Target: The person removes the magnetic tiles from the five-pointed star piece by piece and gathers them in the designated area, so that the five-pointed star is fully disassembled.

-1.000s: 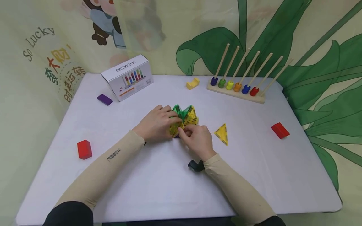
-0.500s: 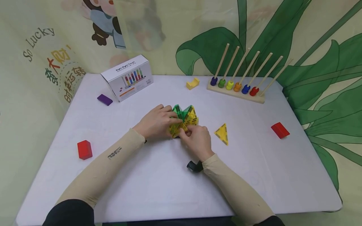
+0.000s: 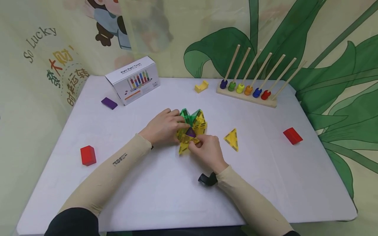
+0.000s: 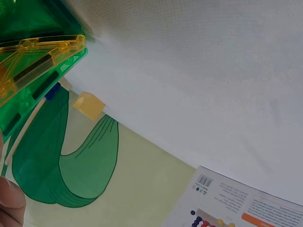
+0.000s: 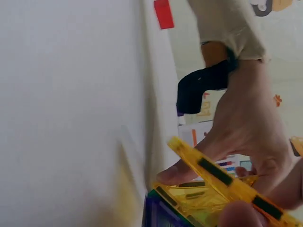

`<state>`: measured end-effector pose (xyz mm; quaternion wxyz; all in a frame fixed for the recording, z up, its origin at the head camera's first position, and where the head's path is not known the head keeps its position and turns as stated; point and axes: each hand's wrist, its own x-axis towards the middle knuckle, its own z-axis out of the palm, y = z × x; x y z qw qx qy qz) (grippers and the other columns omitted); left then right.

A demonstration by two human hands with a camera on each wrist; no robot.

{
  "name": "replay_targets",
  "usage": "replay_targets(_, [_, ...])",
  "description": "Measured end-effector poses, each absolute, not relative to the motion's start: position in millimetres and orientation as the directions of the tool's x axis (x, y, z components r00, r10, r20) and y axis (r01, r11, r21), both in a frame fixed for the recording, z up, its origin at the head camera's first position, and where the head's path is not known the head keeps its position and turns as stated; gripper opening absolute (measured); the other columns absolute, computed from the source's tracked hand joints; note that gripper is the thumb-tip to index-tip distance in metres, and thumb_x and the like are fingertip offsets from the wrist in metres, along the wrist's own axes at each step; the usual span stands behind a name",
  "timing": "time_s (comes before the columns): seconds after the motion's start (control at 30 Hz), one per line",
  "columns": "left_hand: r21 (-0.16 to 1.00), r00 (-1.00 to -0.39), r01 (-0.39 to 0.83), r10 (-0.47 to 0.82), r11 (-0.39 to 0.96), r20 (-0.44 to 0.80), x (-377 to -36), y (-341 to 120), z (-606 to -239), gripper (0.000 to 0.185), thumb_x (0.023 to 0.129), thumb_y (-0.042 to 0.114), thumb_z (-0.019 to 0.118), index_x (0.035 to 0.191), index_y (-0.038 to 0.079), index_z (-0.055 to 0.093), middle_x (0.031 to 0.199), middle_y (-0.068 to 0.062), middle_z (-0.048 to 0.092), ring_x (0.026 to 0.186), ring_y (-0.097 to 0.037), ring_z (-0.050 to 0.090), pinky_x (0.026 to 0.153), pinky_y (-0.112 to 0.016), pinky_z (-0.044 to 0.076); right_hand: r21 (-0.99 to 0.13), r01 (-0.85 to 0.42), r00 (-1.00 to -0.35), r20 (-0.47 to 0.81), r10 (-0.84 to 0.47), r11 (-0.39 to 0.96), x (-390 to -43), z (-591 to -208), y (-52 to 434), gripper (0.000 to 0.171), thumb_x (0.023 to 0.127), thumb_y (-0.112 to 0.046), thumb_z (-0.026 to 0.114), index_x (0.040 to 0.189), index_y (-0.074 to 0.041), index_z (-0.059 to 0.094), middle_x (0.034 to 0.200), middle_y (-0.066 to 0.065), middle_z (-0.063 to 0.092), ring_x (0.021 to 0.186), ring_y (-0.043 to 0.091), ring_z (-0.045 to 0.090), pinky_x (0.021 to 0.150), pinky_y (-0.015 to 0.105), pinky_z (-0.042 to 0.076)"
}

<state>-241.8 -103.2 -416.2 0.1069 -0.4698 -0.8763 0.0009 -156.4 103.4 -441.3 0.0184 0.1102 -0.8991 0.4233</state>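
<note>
Centrally on the white worktop [image 3: 165, 193], the left hand [image 3: 163, 127] curls round the left side of a green and yellow tile structure [image 3: 195, 123], fingers across its top. Just below, the right hand [image 3: 206, 149] pinches a yellow triangle tile [image 3: 186, 141] tilted out from the structure's near side, showing a purple tile [image 3: 190, 132] behind. A loose yellow triangle [image 3: 231, 139] lies just right of the hands.

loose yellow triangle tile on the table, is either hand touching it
No, the loose yellow triangle tile lies alone right of the right hand.
</note>
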Motion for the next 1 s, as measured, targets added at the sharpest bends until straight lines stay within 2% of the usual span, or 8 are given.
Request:
replay_targets(0.1, [-0.082, -0.541, 0.825, 0.823, 0.559, 0.173, -242, -104, -416, 0.062, 0.073, 0.051, 0.091, 0.127, 0.023, 0.076, 0.118, 0.002, 0.077, 0.099, -0.021, 0.056, 0.084, -0.038, 0.047, -0.783, -0.193, -0.943, -0.02, -0.334, 0.591, -151, -441, 109, 0.023, 0.087, -0.014, 0.066, 0.065, -0.013, 0.061, 0.053, -0.008, 0.051, 0.05, 0.005, 0.04, 0.049, 0.019, 0.027])
replay_targets(0.27, [-0.055, -0.549, 0.824, 0.818, 0.565, 0.173, -243, -106, -415, 0.067, 0.071, 0.051, 0.093, 0.128, 0.022, 0.074, 0.12, 0.001, 0.076, 0.1, -0.022, 0.057, 0.086, -0.04, 0.047, -0.779, -0.221, -0.814, -0.184, -0.55, 0.587, -146, -448, 110, 0.019, 0.092, -0.016, 0.067, 0.074, -0.013, 0.067, 0.055, -0.011, 0.055, 0.051, 0.003, 0.041, 0.049, 0.019, 0.028])
replay_targets(0.4, [-0.044, -0.548, 0.824, 0.816, 0.564, 0.184, -244, -107, -414, 0.065, 0.071, 0.049, 0.093, 0.127, 0.022, 0.075, 0.119, 0.0, 0.076, 0.101, -0.022, 0.057, 0.086, -0.04, 0.047, -0.754, -0.272, -0.743, -0.23, -0.628, 0.598, -143, -450, 98, 0.019, 0.096, -0.021, 0.068, 0.079, -0.013, 0.068, 0.056, -0.011, 0.049, 0.052, 0.003, 0.039, 0.052, 0.02, 0.028])
replay_targets(0.53, [-0.033, -0.546, 0.827, 0.816, 0.561, 0.192, -245, -107, -414, 0.065, 0.071, 0.048, 0.093, 0.127, 0.022, 0.074, 0.119, 0.0, 0.076, 0.101, -0.022, 0.057, 0.087, -0.041, 0.047, -0.668, -0.347, -0.701, -0.281, -0.655, 0.658, -137, -450, 83, 0.027, 0.096, -0.032, 0.071, 0.074, -0.019, 0.064, 0.057, -0.013, 0.047, 0.056, 0.004, 0.042, 0.057, 0.021, 0.031])
replay_targets(0.67, [-0.026, -0.544, 0.829, 0.815, 0.559, 0.199, -245, -108, -415, 0.065, 0.071, 0.048, 0.093, 0.128, 0.022, 0.074, 0.119, 0.0, 0.076, 0.102, -0.022, 0.058, 0.088, -0.042, 0.049, -0.552, -0.419, -0.75, -0.238, -0.618, 0.721, -132, -454, 74, 0.035, 0.091, -0.041, 0.075, 0.066, -0.025, 0.059, 0.061, -0.015, 0.055, 0.064, 0.005, 0.05, 0.059, 0.023, 0.038])
replay_targets(0.77, [-0.02, -0.542, 0.83, 0.816, 0.557, 0.201, -244, -109, -416, 0.066, 0.071, 0.047, 0.093, 0.128, 0.022, 0.073, 0.118, 0.001, 0.076, 0.103, -0.022, 0.059, 0.09, -0.042, 0.05, -0.518, -0.407, -0.814, -0.167, -0.556, 0.752, -133, -454, 75, 0.029, 0.091, -0.042, 0.076, 0.072, -0.024, 0.062, 0.063, -0.013, 0.057, 0.064, 0.006, 0.053, 0.056, 0.024, 0.04])
replay_targets(0.87, [-0.015, -0.543, 0.831, 0.816, 0.556, 0.201, -244, -109, -416, 0.067, 0.07, 0.047, 0.094, 0.128, 0.022, 0.073, 0.118, 0.001, 0.076, 0.103, -0.022, 0.06, 0.09, -0.042, 0.05, -0.502, -0.351, -0.9, -0.052, -0.433, 0.79, -140, -450, 81, 0.019, 0.093, -0.035, 0.076, 0.095, -0.019, 0.067, 0.064, -0.01, 0.058, 0.059, 0.006, 0.052, 0.053, 0.025, 0.04])
replay_targets(1.0, [-0.014, -0.544, 0.83, 0.814, 0.558, 0.205, -244, -110, -417, 0.066, 0.07, 0.047, 0.094, 0.127, 0.022, 0.073, 0.117, 0.002, 0.076, 0.101, -0.021, 0.058, 0.087, -0.04, 0.049, -0.441, -0.293, -0.956, 0.113, -0.272, 0.848, -157, -444, 90, 0.047, 0.092, -0.025, 0.078, 0.132, -0.011, 0.058, 0.064, -0.003, 0.061, 0.052, 0.01, 0.053, 0.046, 0.026, 0.04])
